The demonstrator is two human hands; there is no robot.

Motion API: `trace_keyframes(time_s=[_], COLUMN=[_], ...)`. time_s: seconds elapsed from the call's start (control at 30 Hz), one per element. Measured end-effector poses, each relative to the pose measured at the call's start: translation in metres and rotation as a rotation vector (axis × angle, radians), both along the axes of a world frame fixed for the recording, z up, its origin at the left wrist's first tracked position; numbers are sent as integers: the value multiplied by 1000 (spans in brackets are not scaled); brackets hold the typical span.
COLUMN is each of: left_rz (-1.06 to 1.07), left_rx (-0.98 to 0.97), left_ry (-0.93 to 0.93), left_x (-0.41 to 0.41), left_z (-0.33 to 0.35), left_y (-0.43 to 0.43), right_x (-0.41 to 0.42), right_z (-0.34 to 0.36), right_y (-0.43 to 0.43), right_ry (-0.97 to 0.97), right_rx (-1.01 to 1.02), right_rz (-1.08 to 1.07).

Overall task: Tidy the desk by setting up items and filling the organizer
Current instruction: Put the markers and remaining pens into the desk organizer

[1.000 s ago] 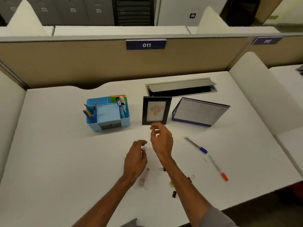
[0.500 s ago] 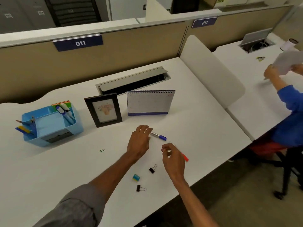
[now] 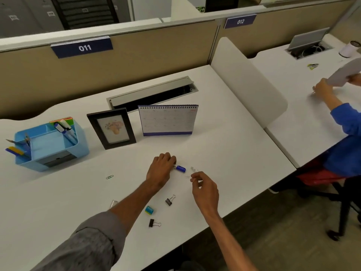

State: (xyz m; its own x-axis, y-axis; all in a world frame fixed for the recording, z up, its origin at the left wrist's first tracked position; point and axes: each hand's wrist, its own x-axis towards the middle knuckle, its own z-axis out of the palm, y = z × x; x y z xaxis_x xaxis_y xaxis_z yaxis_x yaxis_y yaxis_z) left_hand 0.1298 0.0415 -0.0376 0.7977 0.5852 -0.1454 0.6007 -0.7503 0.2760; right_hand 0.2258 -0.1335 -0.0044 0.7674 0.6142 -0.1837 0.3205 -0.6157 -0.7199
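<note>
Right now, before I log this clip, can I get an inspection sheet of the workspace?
Surface: white desk, loose items near its front edge.
Job's things: blue organizer holding pens; photo frame and calendar upright; blue-capped pen under the left hand.
Clutter: far binder clip, near binder clip, green paper clip, blue-yellow block, all loose.
Hands: left hand grips the pen; right hand curled beside it, hold unclear.
Cables: none seen in this desk's open tray; white cables in the neighbour's.
Surroundings: partition label 011, label 012; person in blue at next desk.
</note>
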Motion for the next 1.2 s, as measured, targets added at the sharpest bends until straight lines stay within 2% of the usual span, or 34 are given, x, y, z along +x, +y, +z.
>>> trace_keyframes(time_s=[0.3,0.53,0.8,0.93,1.2], left_rz=[121,103,-8,-71,-4], left_rx=[6,23,15,6,-50], left_ry=[6,19,-38,4,10], left_x=[-39,-57,-54,-59,-60], left_z=[0,-3,-8,-13,-15], left_y=[-1,1,-17,-33,-34], right_x=[-11,-29,-21,-16,-26], right_z=[-1,1,-8,-16,-26], right_y=[32,58,46,37,33], right_ry=[64,69,64,67,88], right_rx=[112,101,54,28,16], right_rz=[48,45,-32,-48,-91])
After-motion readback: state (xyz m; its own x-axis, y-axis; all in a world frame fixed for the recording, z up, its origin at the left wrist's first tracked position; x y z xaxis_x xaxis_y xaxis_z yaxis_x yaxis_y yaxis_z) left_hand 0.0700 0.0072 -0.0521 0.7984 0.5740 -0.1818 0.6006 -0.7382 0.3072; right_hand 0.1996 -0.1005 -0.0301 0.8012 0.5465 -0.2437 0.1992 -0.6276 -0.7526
